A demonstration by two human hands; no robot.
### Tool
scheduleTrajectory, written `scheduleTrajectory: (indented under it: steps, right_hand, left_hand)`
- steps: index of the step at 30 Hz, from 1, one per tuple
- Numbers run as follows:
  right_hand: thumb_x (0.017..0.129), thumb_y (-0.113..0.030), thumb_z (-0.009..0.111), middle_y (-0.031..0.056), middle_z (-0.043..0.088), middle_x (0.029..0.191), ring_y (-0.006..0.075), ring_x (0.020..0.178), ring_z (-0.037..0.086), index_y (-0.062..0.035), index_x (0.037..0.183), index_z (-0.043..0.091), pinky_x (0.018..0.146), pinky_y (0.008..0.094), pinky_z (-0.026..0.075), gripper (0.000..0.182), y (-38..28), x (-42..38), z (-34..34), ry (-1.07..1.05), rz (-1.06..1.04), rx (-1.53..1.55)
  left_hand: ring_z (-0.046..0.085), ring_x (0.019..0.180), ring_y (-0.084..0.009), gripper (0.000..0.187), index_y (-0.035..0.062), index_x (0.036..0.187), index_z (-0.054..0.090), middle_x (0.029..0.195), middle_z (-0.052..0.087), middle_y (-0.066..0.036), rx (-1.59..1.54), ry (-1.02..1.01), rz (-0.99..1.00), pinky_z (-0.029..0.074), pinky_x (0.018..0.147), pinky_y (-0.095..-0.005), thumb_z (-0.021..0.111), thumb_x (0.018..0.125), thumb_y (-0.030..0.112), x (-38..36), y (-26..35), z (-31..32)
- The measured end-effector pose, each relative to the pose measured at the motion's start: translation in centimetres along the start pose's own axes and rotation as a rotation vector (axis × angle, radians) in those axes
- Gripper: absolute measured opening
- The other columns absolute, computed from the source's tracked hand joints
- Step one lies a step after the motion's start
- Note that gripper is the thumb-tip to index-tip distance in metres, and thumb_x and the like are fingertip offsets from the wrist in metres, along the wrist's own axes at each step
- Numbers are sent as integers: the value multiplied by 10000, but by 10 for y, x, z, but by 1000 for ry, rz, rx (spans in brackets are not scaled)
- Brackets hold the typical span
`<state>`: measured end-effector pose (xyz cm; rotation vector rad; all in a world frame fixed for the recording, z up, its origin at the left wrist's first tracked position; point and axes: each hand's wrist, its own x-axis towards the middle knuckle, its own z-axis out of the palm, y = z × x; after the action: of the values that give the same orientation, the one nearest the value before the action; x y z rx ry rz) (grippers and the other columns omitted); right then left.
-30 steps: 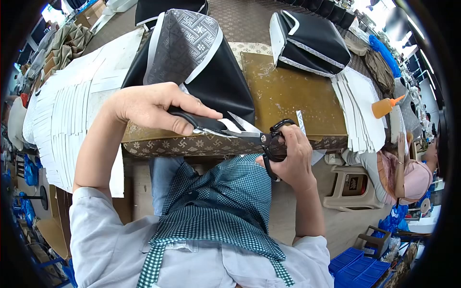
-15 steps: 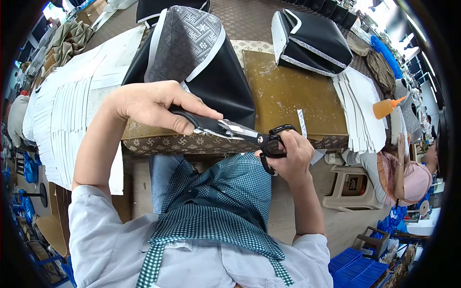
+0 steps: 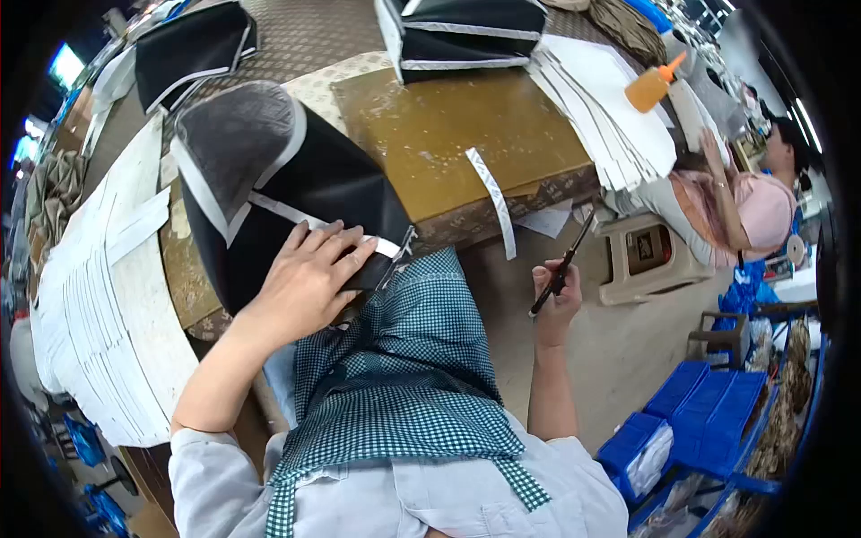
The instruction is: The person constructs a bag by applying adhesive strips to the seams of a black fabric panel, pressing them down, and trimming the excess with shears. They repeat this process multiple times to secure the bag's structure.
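My left hand (image 3: 308,280) lies on a black leather-like piece (image 3: 341,175), its fingers stretched out over a white strip (image 3: 296,213) on the surface. The piece has a grey inner lining (image 3: 240,134) with pale edging, and its near corner hangs over the table edge beside my fingertips. To the right, apart from the piece, my right hand (image 3: 558,300) is closed on black-handled scissors (image 3: 565,269), which point up and to the right. A patterned white strip (image 3: 491,202) hangs over the table edge between the two hands.
Stacked white strips lie at left (image 3: 81,332) and right (image 3: 596,117) of the brown work board (image 3: 448,134). An orange glue bottle (image 3: 650,85) stands at right. Other black pieces (image 3: 471,40) sit farther back. A co-worker (image 3: 753,211) is near a plastic stool (image 3: 650,255).
The scissors have left the black piece's edge and moved right and down. My left hand has gone from gripping that edge to lying on the piece. The view has turned.
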<state>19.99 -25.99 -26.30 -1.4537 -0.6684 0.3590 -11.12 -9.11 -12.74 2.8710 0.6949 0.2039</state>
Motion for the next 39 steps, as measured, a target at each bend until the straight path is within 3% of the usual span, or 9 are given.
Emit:
scheduleTrajectory:
  steps: [2, 3, 6, 9, 14, 23, 34, 37, 39]
  right_hand:
    - [871, -95, 703, 91, 620, 933, 122, 747, 599, 33, 1055, 555, 736, 282, 511, 269, 27, -11, -29, 97, 45, -474]
    - [866, -126, 694, 137, 631, 1037, 231, 843, 657, 15, 1119, 552, 786, 358, 520, 323, 53, -15, -49, 29, 363, -560]
    - [813, -175, 705, 205, 639, 1125, 394, 1055, 605, -2, 1165, 569, 907, 480, 474, 415, 134, -50, -77, -7, 197, -903]
    - [777, -178, 711, 220, 637, 1092, 395, 995, 638, 2, 1097, 591, 870, 461, 520, 386, 183, -55, -74, -212, 482, -1040]
    - [796, -138, 667, 194, 632, 1072, 376, 1000, 646, -5, 1056, 603, 863, 455, 537, 299, 276, -24, -24, -267, 494, -953]
    - [910, -84, 562, 199, 583, 1248, 337, 1078, 621, -38, 1190, 617, 902, 409, 532, 288, 430, 78, 93, -302, 785, -897]
    - [905, -95, 609, 147, 610, 1008, 254, 866, 599, -15, 1032, 653, 745, 360, 493, 157, 424, 83, 87, -310, 599, -902]
    - [903, -98, 622, 133, 618, 943, 232, 809, 593, -9, 989, 663, 702, 346, 482, 130, 383, 73, 64, -263, 445, -768]
    - [902, -100, 631, 124, 622, 899, 217, 770, 589, -5, 961, 670, 674, 337, 475, 118, 334, 58, 46, -220, 343, -604]
  left_hand:
    - [476, 1300, -321, 686, 101, 1379, 520, 1385, 527, -126, 43, 45, -69, 335, 1103, -496, 761, 741, 169, 5, 5, 20]
    - [477, 1298, -317, 735, 108, 1387, 515, 1379, 529, -121, 75, 62, -114, 338, 1099, -501, 779, 701, 124, 10, 6, 22]
    - [483, 1281, -325, 741, 104, 1379, 533, 1348, 544, -113, 188, 162, -173, 355, 1060, -500, 786, 683, 78, 18, -13, 33]
    - [437, 1295, -375, 742, 78, 1419, 485, 1405, 485, -151, 101, 90, -238, 347, 1078, -469, 776, 745, 190, 28, -32, 34]
    - [375, 1355, -385, 758, 26, 1476, 399, 1460, 410, -226, -83, 65, -268, 284, 1125, -455, 543, 935, 537, 29, -42, 42]
    - [360, 1365, -432, 884, -23, 1468, 378, 1468, 362, -275, -3, 10, -382, 274, 1123, -520, 513, 912, 652, 38, -30, 48]
    - [421, 1310, -455, 886, -42, 1391, 484, 1393, 459, -271, 8, 2, -369, 321, 1099, -541, 543, 873, 674, 37, -40, 43]
    - [437, 1330, -395, 901, -46, 1437, 423, 1439, 448, -251, -232, 53, -464, 341, 1108, -449, 540, 885, 657, 38, -38, 26]
    - [487, 1289, -365, 735, 3, 1456, 421, 1417, 478, -215, -63, 204, -476, 383, 1079, -415, 684, 893, 394, 38, -30, 8]
